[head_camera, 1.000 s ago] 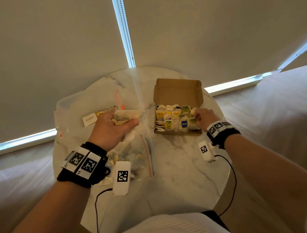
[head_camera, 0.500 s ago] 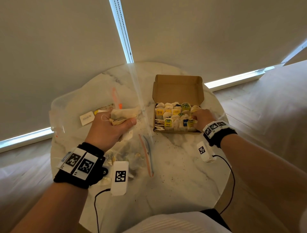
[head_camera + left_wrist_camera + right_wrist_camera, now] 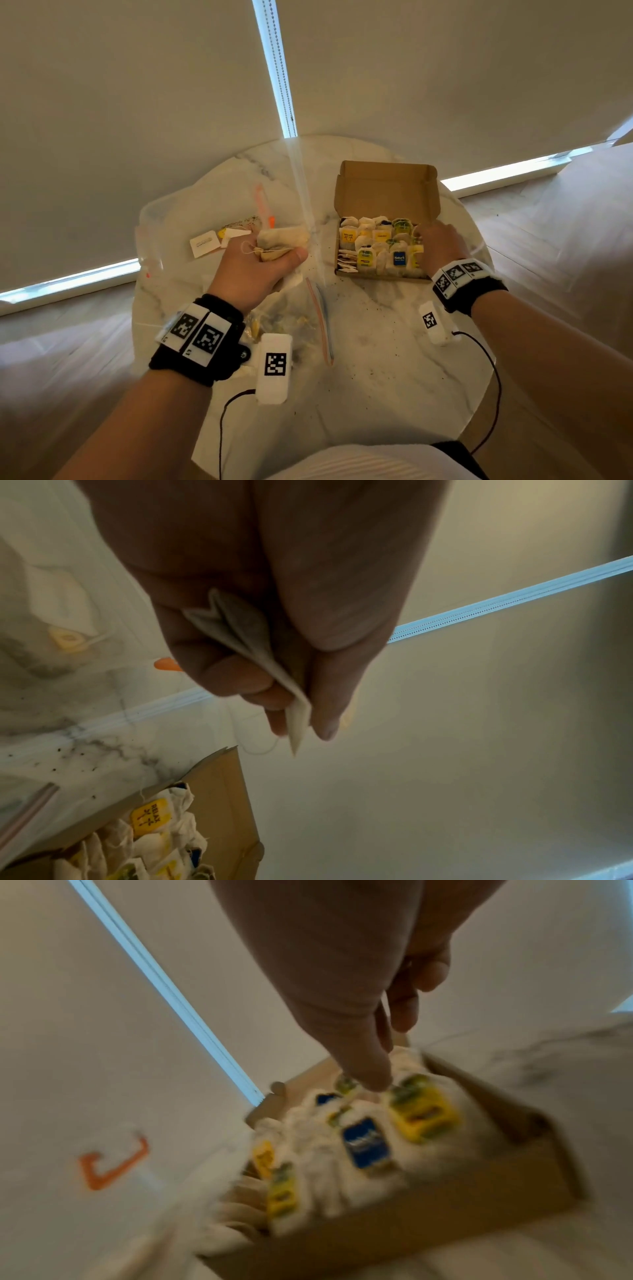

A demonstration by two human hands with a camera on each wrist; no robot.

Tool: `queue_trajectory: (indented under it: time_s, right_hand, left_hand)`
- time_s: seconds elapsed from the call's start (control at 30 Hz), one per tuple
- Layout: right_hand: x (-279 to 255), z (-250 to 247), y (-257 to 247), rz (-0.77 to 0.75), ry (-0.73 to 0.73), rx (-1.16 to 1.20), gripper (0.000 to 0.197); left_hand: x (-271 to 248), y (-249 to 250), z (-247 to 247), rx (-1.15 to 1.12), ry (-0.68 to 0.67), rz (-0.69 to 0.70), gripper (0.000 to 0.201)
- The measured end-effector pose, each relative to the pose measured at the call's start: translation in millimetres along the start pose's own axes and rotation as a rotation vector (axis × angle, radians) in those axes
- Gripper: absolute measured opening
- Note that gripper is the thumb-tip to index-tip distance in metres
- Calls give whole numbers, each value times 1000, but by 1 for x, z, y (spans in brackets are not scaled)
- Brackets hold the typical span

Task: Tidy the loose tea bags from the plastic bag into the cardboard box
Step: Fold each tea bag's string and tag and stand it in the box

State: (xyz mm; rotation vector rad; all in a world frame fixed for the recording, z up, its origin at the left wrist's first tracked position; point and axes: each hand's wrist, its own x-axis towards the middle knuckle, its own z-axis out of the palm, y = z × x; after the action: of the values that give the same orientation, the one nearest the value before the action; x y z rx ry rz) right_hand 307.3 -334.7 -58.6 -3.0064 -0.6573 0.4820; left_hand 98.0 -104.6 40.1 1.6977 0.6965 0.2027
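Note:
My left hand [image 3: 260,265] is held over the clear plastic zip bag [image 3: 301,318] and grips a small bundle of beige tea bags [image 3: 279,241]; the wrist view shows a tea bag [image 3: 246,642] clamped between thumb and fingers. The open cardboard box [image 3: 387,185] stands at the right, packed with rows of tea bags [image 3: 373,246] with yellow and blue tags. My right hand [image 3: 440,245] is at the box's right end. Its thumb [image 3: 373,1077] touches the tea bags [image 3: 366,1142] there, and the fingers behind it look straight in this blurred view.
The round marble table [image 3: 376,359] is speckled with tea crumbs. A larger clear bag [image 3: 171,222] with orange marks lies at the left, with loose paper tags [image 3: 205,243] on it. Roller blinds and a bead chain [image 3: 277,68] hang behind. The table edge is close behind the box.
Hardly anything differs. The right hand stays at the box's right end, shifting slightly among the bags. The left hand keeps its grip on the bundle.

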Motion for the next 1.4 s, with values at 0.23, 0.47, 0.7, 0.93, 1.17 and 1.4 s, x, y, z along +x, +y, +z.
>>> queue_trajectory:
  time_s: [0.23, 0.47, 0.7, 0.93, 1.17, 1.4]
  right_hand:
    - [-61, -58, -81, -543, 244, 568, 7]
    - [-101, -77, -132, -605, 150, 756, 17]
    - [-106, -87, -142, -588, 67, 787, 9]
    - [-119, -93, -133, -676, 214, 853, 15]
    - [-125, -90, -126, -683, 207, 984, 16]
    - [-130, -104, -117, -545, 82, 1258, 13]
  left_hand:
    - [-17, 18, 8, -533, -117, -260, 45]
    - [-30, 17, 0, -822, -129, -336, 53]
    - [-43, 12, -1, -790, -129, -341, 43]
    - [-45, 8, -7, -890, -127, -359, 39]
    - [-47, 9, -4, -853, -93, -304, 27]
    - [-43, 5, -6, -859, 2, -292, 26]
